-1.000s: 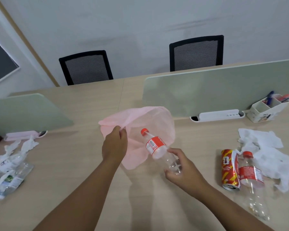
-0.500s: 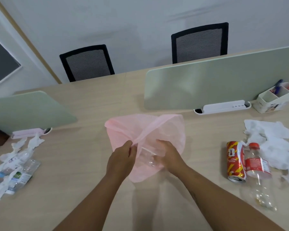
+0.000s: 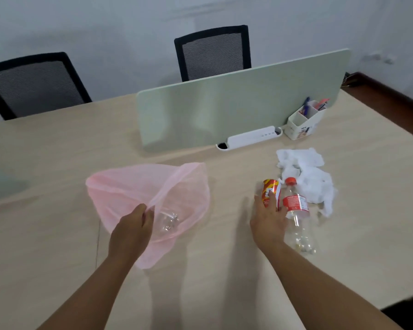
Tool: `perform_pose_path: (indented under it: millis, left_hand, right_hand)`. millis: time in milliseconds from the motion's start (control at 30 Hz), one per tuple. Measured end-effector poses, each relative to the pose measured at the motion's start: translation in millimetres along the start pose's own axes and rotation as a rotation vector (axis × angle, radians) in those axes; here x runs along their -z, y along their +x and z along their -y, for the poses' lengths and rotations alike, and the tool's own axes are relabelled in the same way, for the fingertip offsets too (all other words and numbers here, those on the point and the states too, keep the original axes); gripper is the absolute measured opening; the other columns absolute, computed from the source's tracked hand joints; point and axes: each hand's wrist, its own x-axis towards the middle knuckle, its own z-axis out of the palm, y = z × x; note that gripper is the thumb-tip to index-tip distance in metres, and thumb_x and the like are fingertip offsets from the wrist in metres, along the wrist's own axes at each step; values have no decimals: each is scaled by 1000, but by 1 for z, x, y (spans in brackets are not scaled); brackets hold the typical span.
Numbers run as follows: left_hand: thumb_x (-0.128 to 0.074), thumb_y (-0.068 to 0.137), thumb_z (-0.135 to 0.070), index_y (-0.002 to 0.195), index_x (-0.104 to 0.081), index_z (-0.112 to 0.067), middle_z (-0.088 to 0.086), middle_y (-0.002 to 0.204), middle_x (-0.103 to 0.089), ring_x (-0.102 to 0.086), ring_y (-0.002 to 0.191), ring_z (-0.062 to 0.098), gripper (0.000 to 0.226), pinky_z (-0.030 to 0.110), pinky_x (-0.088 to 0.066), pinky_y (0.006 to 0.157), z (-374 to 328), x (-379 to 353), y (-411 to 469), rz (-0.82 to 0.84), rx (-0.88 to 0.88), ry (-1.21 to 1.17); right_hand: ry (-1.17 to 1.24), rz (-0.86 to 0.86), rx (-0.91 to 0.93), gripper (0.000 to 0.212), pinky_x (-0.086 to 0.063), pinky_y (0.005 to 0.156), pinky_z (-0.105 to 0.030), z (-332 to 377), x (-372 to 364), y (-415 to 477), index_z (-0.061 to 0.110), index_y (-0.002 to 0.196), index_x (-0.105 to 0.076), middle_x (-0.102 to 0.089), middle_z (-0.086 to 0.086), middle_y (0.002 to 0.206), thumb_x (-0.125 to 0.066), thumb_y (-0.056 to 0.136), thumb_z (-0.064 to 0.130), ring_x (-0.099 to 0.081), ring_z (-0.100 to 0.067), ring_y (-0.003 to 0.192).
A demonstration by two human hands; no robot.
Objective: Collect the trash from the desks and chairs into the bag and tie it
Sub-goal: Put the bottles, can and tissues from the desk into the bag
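Note:
A thin pink bag (image 3: 129, 194) lies on the wooden desk (image 3: 57, 144), its mouth held up by my left hand (image 3: 131, 232), which pinches the rim. A clear plastic bottle (image 3: 168, 221) shows through the bag's film, inside it. My right hand (image 3: 268, 220) rests to the right with its fingers spread over a crushed red and yellow can (image 3: 270, 192) and touching a second clear bottle (image 3: 296, 215) with a red cap and red label. Whether the fingers grip the can is unclear. Crumpled white tissues (image 3: 305, 175) lie just behind the can and bottle.
A pale green divider panel (image 3: 236, 108) stands across the desk, with a white power strip (image 3: 250, 138) at its foot and a white pen holder (image 3: 303, 122) to its right. Two black mesh chairs (image 3: 212, 53) stand behind the desk. The desk's right edge drops to dark floor.
The first bottle went into the pink bag and my right hand let go of it. That hand then moved right onto the can and second bottle. The view swung to the right.

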Motion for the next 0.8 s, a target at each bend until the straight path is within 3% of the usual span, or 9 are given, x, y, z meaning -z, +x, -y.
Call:
perform_pose_path:
  millis: [67, 167, 267, 333, 367, 467, 533, 633, 800]
  left_hand:
    - [-38, 99, -43, 69, -38, -21, -1, 56, -52, -52, 54, 20, 37, 31, -35, 48, -1, 4, 2, -8, 17, 21]
    - [-37, 100, -41, 70, -37, -20, 1, 58, -52, -53, 59, 28, 37, 34, -37, 51, -7, 12, 9, -30, 26, 25]
    - [-38, 99, -39, 71, -38, -18, 3, 61, -52, -53, 64, 33, 35, 37, -38, 54, -11, 20, 15, -67, 64, 5]
    - [-39, 98, -39, 70, -38, -20, 3, 61, -52, -52, 63, 32, 35, 36, -36, 53, -11, 24, 15, -103, 90, -23]
    - [-39, 98, -39, 69, -37, -20, 2, 61, -52, -51, 62, 32, 35, 36, -35, 52, -10, 27, 15, -119, 111, -36]
    - [-39, 97, -40, 68, -37, -22, 2, 61, -53, -51, 62, 31, 34, 35, -35, 52, -6, 31, 12, -125, 131, -35]
    - [-39, 96, -40, 69, -37, -22, 1, 60, -53, -51, 61, 28, 32, 35, -35, 51, -3, 33, 9, -123, 136, -22]
    - [-39, 97, -38, 71, -37, -21, 1, 60, -52, -51, 60, 27, 31, 34, -35, 50, 0, 30, 7, -104, 124, -5]
    - [-40, 99, -35, 72, -39, -20, 1, 60, -52, -51, 61, 29, 31, 36, -38, 53, -7, 15, 8, -54, 70, 54]
  right_hand:
    - [98, 19, 12, 70, -42, 94, -37, 6, 2, -7, 27, 152, -19, -10, -13, 160, -53, 91, 20, -40, -35, 129]
    - [532, 16, 159, 67, -48, 85, -37, 20, 7, -24, 23, 144, -41, -29, -10, 151, -61, 82, 12, -50, -36, 107]
    - [839, 61, 462, 59, -50, 89, -28, 47, 15, -41, 25, 129, -55, -39, 4, 140, -67, 71, 17, -54, -18, 115]
    - [963, 166, 553, 58, -40, 96, -12, 73, 21, -44, 26, 129, -55, -40, 12, 138, -67, 72, 18, -48, -9, 127]
    - [1013, 235, 580, 60, -35, 102, -10, 88, 23, -44, 25, 133, -53, -39, 14, 142, -69, 76, 17, -42, -6, 134]
    - [1101, 416, 513, 73, -21, 118, -25, 118, 27, -33, 24, 148, -38, -29, 17, 148, -73, 84, 15, -21, -3, 144]
    - [964, 343, 492, 75, -11, 121, -33, 119, 25, -25, 16, 150, -34, -30, 12, 150, -72, 86, 16, -22, -8, 145]
    - [493, 67, 481, 64, -9, 120, -36, 88, 15, -15, 18, 147, -39, -40, -2, 152, -64, 89, 28, -31, -20, 143]
    - [98, -57, 73, 73, -10, 116, -51, 8, 9, -7, 32, 151, -30, -17, -9, 161, -62, 86, 43, -11, -39, 146]
